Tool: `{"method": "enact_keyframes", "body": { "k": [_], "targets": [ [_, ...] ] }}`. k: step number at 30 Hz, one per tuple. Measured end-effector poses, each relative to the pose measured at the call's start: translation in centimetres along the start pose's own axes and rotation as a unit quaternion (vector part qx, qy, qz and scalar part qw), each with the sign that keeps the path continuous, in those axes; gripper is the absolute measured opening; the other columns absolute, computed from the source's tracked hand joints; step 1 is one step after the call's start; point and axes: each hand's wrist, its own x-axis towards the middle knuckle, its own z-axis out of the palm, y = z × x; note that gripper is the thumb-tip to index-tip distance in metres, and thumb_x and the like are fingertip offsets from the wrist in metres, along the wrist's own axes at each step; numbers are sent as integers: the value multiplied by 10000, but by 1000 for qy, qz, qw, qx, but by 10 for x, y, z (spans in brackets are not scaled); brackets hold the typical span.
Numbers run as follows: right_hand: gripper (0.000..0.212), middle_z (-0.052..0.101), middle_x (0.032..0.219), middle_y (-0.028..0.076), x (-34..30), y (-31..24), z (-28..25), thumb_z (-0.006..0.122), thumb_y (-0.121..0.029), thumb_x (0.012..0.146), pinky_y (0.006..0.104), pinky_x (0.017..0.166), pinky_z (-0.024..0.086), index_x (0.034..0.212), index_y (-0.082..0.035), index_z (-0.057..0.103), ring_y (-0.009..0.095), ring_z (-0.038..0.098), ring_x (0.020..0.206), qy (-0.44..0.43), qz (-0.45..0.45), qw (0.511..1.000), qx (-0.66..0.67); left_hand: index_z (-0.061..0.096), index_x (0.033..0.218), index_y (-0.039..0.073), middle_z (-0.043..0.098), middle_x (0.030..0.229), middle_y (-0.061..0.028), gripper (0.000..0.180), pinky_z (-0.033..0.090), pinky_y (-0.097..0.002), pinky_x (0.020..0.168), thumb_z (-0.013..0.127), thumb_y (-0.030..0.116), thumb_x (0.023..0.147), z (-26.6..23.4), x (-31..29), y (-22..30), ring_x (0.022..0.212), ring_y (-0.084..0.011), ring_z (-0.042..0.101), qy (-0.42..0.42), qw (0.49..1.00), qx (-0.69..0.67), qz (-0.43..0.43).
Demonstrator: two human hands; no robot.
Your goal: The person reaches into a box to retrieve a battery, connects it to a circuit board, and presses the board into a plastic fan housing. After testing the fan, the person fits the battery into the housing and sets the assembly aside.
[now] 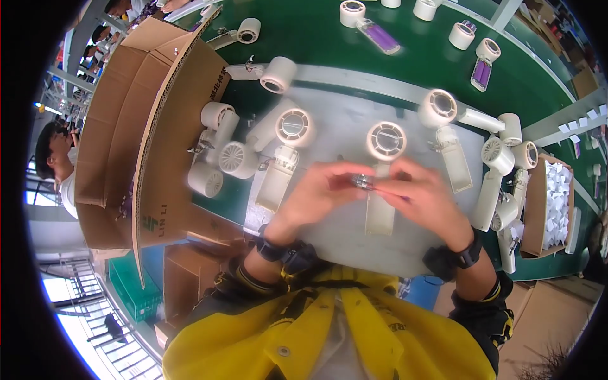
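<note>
My left hand [316, 193] and my right hand [423, 197] meet over the middle of the pale work mat [326, 237]. Fingers of both are pinched around a small shiny metallic part [363, 182], whose exact kind is too small to make out. Beneath them lies a white handheld fan housing [386, 140], its round head pointing away and its hollow handle toward me; my fingers hide the joint between. To the left rests another fan housing [295, 128] with an opened handle shell, and to the right a similar fan housing [438, 109].
A tall cardboard box [180, 136] stands at the left, beside a cluster of white fan parts [237, 158]. More fan bodies [497, 155] are heaped at the right, next to a carton of white pieces [546, 237]. Beyond a pale rail, fans with purple cells [380, 38] lie on the green surface.
</note>
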Motion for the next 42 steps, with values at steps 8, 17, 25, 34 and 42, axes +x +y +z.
{"method": "enact_keyframes", "body": {
  "k": [8,17,25,34,42],
  "targets": [
    [224,562,824,52,-1,0,-2,760,-40,786,315,562,463,1000,-108,759,193,577,655,-12,9,1000,21,648,1212,-22,675,1121,-93,374,551,-308,924,666,-129,854,-2,-2,-2,1031,-154,647,2,1000,15,-1],
    [200,557,824,50,-1,-2,-1,756,-38,792,313,575,460,985,-91,752,191,574,665,-8,30,999,29,664,1182,-15,682,1109,-104,365,564,-295,888,678,-137,839,-1,-3,-1,996,-153,663,25,998,59,20],
    [205,548,822,46,-1,-2,-1,752,-30,792,312,569,453,989,-89,749,184,565,659,-7,27,999,25,646,1069,-22,676,1073,-91,299,567,-293,879,710,-146,805,2,-2,-1,988,-147,661,63,997,31,12],
    [194,536,812,45,0,-2,-3,741,-23,800,314,564,448,986,-79,747,174,547,645,-15,37,998,47,647,1057,-21,651,1104,-86,294,568,-303,885,714,-144,798,3,-2,-6,1030,-167,647,38,993,75,82],
    [213,607,878,72,-6,6,5,734,-35,813,322,571,486,1021,-41,692,206,609,667,16,5,1000,-12,678,1138,-18,687,1056,-103,359,563,-297,866,687,-127,796,7,-2,3,962,-161,667,42,986,132,91]
  ]
}}
